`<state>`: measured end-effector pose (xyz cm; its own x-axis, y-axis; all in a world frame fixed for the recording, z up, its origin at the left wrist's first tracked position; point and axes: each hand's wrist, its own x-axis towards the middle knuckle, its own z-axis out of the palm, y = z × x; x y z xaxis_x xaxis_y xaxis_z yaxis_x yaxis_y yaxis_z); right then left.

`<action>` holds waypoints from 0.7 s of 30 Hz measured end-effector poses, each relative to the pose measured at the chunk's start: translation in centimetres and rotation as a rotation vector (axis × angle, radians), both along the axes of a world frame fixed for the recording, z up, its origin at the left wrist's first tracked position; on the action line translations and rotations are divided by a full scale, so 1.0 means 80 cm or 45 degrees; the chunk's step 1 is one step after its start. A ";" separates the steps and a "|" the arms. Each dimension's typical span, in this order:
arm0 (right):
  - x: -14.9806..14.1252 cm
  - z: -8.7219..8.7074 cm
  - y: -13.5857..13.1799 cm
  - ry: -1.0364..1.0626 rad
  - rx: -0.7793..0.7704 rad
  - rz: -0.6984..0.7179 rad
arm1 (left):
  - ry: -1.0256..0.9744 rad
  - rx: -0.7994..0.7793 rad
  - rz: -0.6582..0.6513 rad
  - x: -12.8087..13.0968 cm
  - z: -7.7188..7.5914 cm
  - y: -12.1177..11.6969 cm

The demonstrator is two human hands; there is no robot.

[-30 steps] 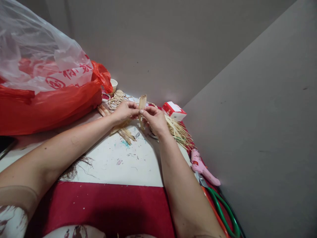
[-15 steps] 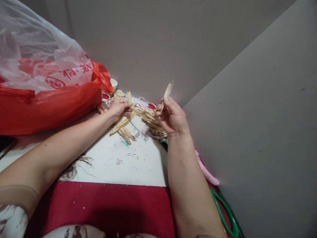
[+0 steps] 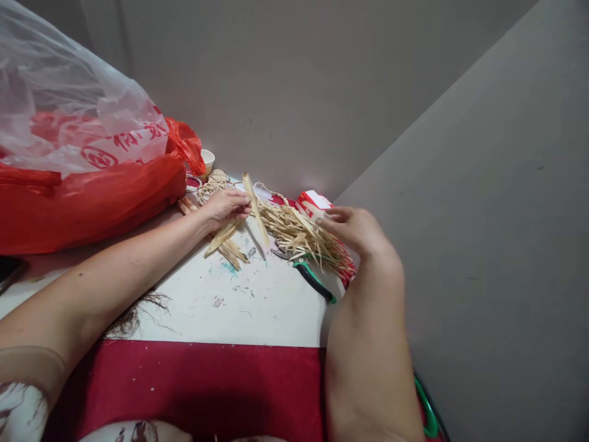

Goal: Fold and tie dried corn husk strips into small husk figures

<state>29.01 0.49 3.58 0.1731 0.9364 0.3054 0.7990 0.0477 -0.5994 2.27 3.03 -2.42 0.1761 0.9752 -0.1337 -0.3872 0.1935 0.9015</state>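
My left hand [image 3: 224, 206] is closed on a long pale husk strip [image 3: 256, 210] that slants up past the fingers and down toward the white board [image 3: 257, 307]. More dried strips [image 3: 226, 240] lie under that hand. My right hand [image 3: 353, 228] hovers, fingers loosely stretched, over a heap of thin straw-coloured shreds [image 3: 304, 236]; nothing shows in its fingers. A small tool with green and black handles [image 3: 313, 280] lies beside the heap, just left of my right wrist.
A big red and clear plastic bag [image 3: 87, 159] fills the left. Behind the hands are coils of twine [image 3: 214, 182], a small cup [image 3: 207, 159] and a red-and-white box [image 3: 311, 202]. Grey walls close in at the back and right. A green loop [image 3: 427, 411] shows at the lower right.
The two hands parted from holding one strip together. The right hand swung right with a torn-off piece, then came down over the shred heap without it. The left hand kept its strip.
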 end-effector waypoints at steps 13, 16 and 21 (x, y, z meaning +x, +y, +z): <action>-0.126 -0.037 -0.004 0.646 -0.105 0.525 | 0.106 0.180 -0.292 0.009 -0.001 -0.009; -0.125 -0.044 -0.001 0.751 -0.115 0.525 | 0.107 0.160 -0.321 0.009 -0.001 -0.009; -0.122 -0.045 -0.001 0.789 -0.175 0.542 | 0.057 0.173 -0.250 0.011 0.000 -0.011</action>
